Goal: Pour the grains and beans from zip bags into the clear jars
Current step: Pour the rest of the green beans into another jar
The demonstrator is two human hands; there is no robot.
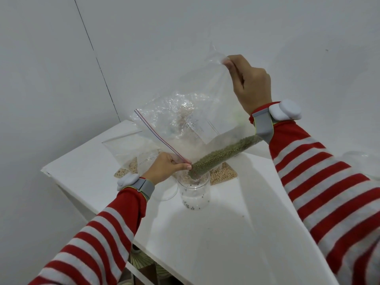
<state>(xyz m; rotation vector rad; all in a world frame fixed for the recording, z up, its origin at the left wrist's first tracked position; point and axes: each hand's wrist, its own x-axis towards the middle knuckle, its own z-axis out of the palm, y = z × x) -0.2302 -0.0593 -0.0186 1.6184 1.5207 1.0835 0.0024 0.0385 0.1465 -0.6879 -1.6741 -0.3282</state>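
Green beans (223, 156) lay gathered along the lower edge of the clear zip bag (197, 112). I held the bag tilted over the white table (226, 233), its opened corner pointing down into the mouth of the clear jar (194, 194). My left hand (164, 167) pinched the bag at the red-and-blue zip strip, thumb and fingers closed on the plastic right beside the jar's rim. My right hand (250, 85) was raised well above it, fingers curled and gripping the bag's far upper corner, so the beans sloped from right down to left. A few dark beans sat on the jar's bottom. Behind the jar two more bags rested on the table: one with pale grains (127, 169) on the left, one with yellowish beans (223, 174) just right of the jar. Both sleeves were red-and-white striped, and each wrist carried a grey band with a white device.
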